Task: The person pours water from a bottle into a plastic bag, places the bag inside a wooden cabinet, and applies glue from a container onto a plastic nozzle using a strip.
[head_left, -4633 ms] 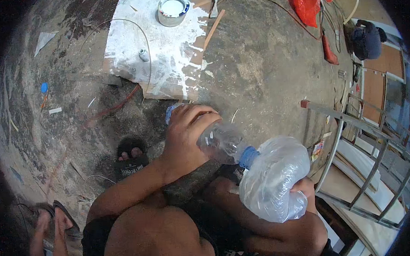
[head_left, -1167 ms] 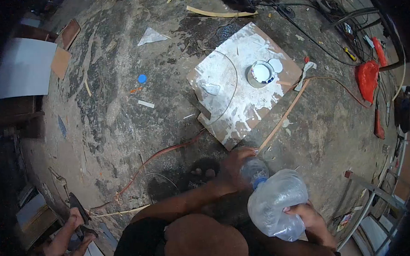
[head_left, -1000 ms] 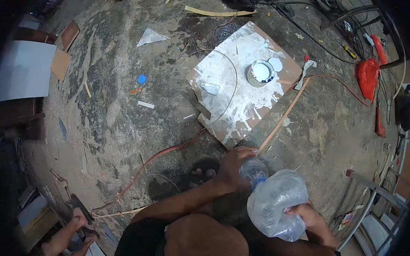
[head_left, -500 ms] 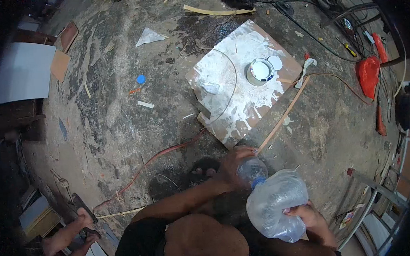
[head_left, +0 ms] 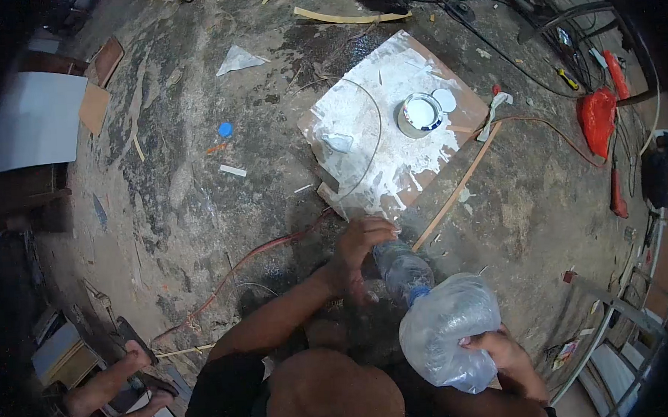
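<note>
A clear plastic bottle lies in front of my body, tilted, with a blue ring or cap at its lower end. My left hand curls its fingers over the bottle's far end. Against the blue end sits a larger, crumpled, translucent plastic container; whether it is a bag or a jug I cannot tell. My right hand grips this container from the right, thumb pressed into its side. How the two are joined is hidden.
Ahead lies a paint-splashed board bearing an opened can of white paint. A wooden strip, a reddish hose and a blue cap lie on the floor. Another person's feet are at lower left; a metal frame stands right.
My left hand has moved forward and left, and more of the bottle's length shows. My right hand and the translucent container have hardly moved.
</note>
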A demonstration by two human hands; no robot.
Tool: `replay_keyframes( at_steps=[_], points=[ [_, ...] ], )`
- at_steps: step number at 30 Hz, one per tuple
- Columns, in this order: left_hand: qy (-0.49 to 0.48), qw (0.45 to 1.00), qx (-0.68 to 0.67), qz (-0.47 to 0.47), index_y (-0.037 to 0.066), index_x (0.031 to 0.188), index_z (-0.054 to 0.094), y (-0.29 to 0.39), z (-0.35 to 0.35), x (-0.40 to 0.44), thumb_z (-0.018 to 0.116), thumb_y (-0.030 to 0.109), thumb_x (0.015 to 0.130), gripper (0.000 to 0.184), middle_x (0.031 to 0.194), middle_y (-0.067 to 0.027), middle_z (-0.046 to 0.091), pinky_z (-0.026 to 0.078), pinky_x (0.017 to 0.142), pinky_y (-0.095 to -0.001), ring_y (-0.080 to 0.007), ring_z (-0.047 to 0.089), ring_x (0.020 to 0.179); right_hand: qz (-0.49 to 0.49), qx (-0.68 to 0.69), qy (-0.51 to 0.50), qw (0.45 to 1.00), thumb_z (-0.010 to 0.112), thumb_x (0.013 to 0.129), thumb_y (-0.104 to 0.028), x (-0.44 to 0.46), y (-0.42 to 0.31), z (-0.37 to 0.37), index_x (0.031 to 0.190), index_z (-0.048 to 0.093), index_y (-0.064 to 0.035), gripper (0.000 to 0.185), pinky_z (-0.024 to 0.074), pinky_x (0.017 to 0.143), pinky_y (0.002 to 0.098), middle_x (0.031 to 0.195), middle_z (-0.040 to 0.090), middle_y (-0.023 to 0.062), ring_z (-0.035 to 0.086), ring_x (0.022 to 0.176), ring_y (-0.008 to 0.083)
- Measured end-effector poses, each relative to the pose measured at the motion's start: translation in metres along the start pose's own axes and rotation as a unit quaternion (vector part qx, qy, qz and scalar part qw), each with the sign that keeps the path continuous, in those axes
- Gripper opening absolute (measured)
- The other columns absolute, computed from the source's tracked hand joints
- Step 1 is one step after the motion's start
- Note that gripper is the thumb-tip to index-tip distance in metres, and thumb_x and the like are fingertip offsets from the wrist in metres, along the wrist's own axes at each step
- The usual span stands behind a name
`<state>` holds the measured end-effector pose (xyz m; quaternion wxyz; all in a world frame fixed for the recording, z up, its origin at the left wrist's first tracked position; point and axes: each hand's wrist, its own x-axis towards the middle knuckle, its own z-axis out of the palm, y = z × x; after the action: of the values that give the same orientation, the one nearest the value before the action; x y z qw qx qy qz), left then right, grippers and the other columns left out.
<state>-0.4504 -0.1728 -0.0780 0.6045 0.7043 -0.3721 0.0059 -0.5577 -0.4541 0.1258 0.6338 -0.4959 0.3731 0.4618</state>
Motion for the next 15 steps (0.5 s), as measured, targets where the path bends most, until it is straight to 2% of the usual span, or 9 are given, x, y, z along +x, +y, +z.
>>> replay_keyframes(
  at_steps=[1,4,7,12,15],
  points=[
    [-0.01,1.0,0.013,0.014,0.002,0.128,0.055,0.003,-0.003,0.005,0.054,0.087,0.08,0.098,0.13,-0.0219,0.061,0.045,0.104,-0.0504,-0.0373,0.06,0.12,-0.004,-0.026,0.007,1.0,0.079,0.086,-0.014,-0.001,0.0,0.001,0.129,0.064,-0.0048,0.046,0.0524,0.095,0.0377,0.114,0.07,0.0067,0.065,0.106,0.0181],
    [-0.013,1.0,-0.006,0.004,0.002,0.124,0.058,-0.002,0.002,0.004,0.054,0.087,0.08,0.096,0.126,-0.0201,0.065,0.046,0.102,-0.0495,-0.0369,0.062,0.117,-0.019,0.027,-0.043,0.999,0.078,0.086,-0.013,0.005,0.016,-0.012,0.127,0.065,-0.0049,0.044,0.0516,0.096,0.0371,0.114,0.07,0.0062,0.064,0.108,0.0178],
    [-0.013,1.0,0.011,0.013,0.001,0.122,0.059,-0.001,0.003,0.006,0.056,0.086,0.08,0.095,0.124,-0.0198,0.066,0.047,0.1,-0.0489,-0.0368,0.064,0.113,-0.016,0.033,-0.044,0.998,0.078,0.086,-0.011,0.006,0.01,-0.005,0.127,0.065,-0.0049,0.044,0.0509,0.097,0.0366,0.114,0.069,0.0057,0.063,0.109,0.0175],
    [-0.025,1.0,-0.004,0.011,0.001,0.122,0.06,0.004,0.013,0.006,0.068,0.078,0.077,0.09,0.123,-0.0197,0.066,0.05,0.097,-0.0486,-0.0373,0.066,0.111,-0.015,0.014,-0.041,0.999,0.078,0.086,-0.01,0.004,0.004,-0.002,0.13,0.062,-0.0059,0.047,0.0508,0.097,0.0368,0.116,0.068,0.0051,0.062,0.11,0.0172],
    [-0.014,0.999,-0.022,0.02,0.001,0.123,0.059,0.002,0.02,0.006,0.078,0.071,0.067,0.091,0.12,-0.019,0.066,0.051,0.094,-0.0477,-0.0373,0.065,0.108,-0.022,-0.013,-0.035,0.999,0.079,0.086,-0.011,0.004,0.002,-0.001,0.131,0.061,-0.0055,0.049,0.0507,0.097,0.0368,0.117,0.068,0.0057,0.062,0.11,0.0175]
  ],
)
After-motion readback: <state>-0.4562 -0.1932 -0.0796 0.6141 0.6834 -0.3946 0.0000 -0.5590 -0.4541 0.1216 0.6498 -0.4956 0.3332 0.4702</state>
